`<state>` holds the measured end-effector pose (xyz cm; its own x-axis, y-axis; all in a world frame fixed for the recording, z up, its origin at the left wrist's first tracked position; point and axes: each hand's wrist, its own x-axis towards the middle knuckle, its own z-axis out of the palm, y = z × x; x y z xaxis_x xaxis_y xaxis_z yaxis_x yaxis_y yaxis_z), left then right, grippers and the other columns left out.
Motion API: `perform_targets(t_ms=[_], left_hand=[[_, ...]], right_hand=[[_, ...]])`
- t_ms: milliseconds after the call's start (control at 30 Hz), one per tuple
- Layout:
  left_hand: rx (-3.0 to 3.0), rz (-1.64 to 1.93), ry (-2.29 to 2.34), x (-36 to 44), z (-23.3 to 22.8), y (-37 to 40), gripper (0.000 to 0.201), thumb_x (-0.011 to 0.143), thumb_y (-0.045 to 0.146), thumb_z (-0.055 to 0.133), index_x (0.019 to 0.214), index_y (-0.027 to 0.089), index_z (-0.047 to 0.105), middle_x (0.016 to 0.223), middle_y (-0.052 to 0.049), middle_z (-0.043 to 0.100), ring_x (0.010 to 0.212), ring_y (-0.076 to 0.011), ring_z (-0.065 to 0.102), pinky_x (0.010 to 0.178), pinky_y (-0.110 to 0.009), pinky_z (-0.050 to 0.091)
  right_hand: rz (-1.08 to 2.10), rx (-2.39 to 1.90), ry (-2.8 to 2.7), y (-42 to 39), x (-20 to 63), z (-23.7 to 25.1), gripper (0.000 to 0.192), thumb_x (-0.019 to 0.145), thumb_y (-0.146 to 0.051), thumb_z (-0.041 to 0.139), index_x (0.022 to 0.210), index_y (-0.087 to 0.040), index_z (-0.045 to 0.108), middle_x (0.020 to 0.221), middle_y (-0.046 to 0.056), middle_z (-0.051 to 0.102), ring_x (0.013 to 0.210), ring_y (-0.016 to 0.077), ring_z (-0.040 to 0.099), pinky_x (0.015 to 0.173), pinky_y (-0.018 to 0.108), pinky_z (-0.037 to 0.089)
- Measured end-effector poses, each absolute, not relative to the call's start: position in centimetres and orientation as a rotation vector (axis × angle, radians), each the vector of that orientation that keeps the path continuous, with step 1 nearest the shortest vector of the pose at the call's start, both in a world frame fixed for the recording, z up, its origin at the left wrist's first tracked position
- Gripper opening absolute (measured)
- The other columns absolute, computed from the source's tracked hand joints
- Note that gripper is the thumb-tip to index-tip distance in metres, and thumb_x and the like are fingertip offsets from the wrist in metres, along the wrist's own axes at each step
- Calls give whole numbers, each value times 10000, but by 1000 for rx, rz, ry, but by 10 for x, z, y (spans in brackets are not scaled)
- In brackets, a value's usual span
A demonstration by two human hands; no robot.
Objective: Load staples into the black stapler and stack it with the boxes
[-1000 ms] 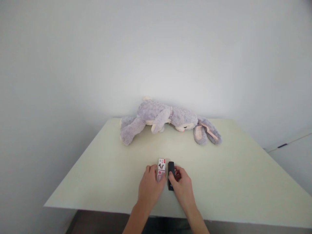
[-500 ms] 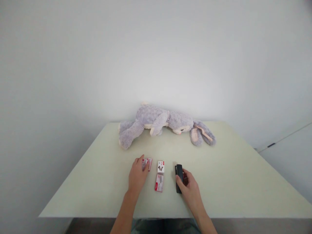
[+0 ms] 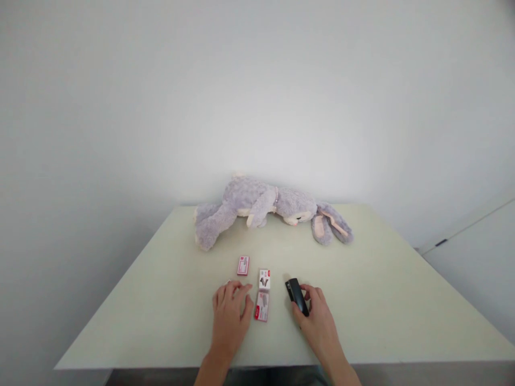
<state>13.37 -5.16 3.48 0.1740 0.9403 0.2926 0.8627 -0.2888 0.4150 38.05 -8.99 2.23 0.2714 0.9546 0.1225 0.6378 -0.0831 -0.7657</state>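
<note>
Small red-and-white box [image 3: 243, 265], earlier under left hand [image 3: 230, 312], now released nr grey plush rabbit [image 3: 265, 206]; that hand rests open beside two more boxes [image 3: 263, 302], while black stapler-like object [image 3: 298, 294], prob. a stapler, has been angled, gripped by right hand [image 3: 317, 319].

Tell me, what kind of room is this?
Probably a plain room at home or a simple office: a pale table against a bare white wall, with a plush bunny, a black stapler and small staple boxes.
</note>
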Motion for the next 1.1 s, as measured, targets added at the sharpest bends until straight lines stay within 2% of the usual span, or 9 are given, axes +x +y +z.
perform_targets(t_ms=[100,233,333,433,567,667,767,967,1100], left_hand=[[2331,737,1660,159,34,-59,324,961,312,554,1269,335,650,1135,-35,647,1073,-241,582,985,-425,423],[2277,757,1724,177,26,-65,545,925,331,594,1456,268,488,1303,-88,599,1184,-286,543,1016,-465,402],[2238,725,1740,178,22,-73,398,919,310,595,1314,254,596,1210,-85,638,1135,-288,570,959,-452,436],[2312,671,1580,176,23,-83,356,870,337,688,1225,335,658,1217,-44,659,1137,-268,589,977,-434,454],[2427,602,1406,169,25,-90,596,851,434,726,1416,406,536,1573,-30,456,1417,-321,419,1177,-581,310],[2468,525,1368,159,22,-89,647,891,429,675,1494,425,439,1610,-8,424,1477,-313,360,1228,-658,190],[2442,487,1439,147,17,-89,679,906,422,645,1530,427,377,1614,-9,424,1482,-308,370,1227,-694,160],[2462,469,1442,133,13,-87,830,803,383,744,1540,426,365,1692,-18,249,1513,-338,322,1225,-686,186],[2455,489,1400,128,11,-86,613,839,312,697,1425,379,528,1701,-27,222,1532,-313,290,1232,-650,204]], right_hand=[[438,-1886,-1516,-94,386,31,301,869,-322,546,1150,-252,629,976,29,598,868,225,633,804,346,490],[422,-1912,-1555,-96,392,42,341,876,-265,517,1194,-271,640,1024,34,630,881,220,653,777,319,490],[459,-1863,-1589,-92,390,48,403,878,-250,535,1269,-272,632,1018,41,628,891,225,652,788,316,490],[494,-1782,-1614,-79,378,53,369,853,-258,614,1218,-276,665,1002,45,613,918,237,633,835,329,479],[523,-1699,-1630,-61,345,58,243,736,-250,752,973,-280,708,954,33,612,929,251,600,864,354,447],[568,-1618,-1614,-53,321,62,207,675,-235,783,861,-274,699,924,22,621,962,257,582,870,361,426],[646,-1536,-1522,-48,315,62,158,728,-310,754,864,-264,690,888,5,623,905,220,584,828,326,443],[791,-1570,-1040,-61,372,40,491,943,-614,432,1128,-210,642,861,16,635,710,180,575,613,284,496],[906,-1651,-831,-87,412,21,615,902,-715,435,1185,-198,611,690,-38,559,513,154,494,431,264,419]])
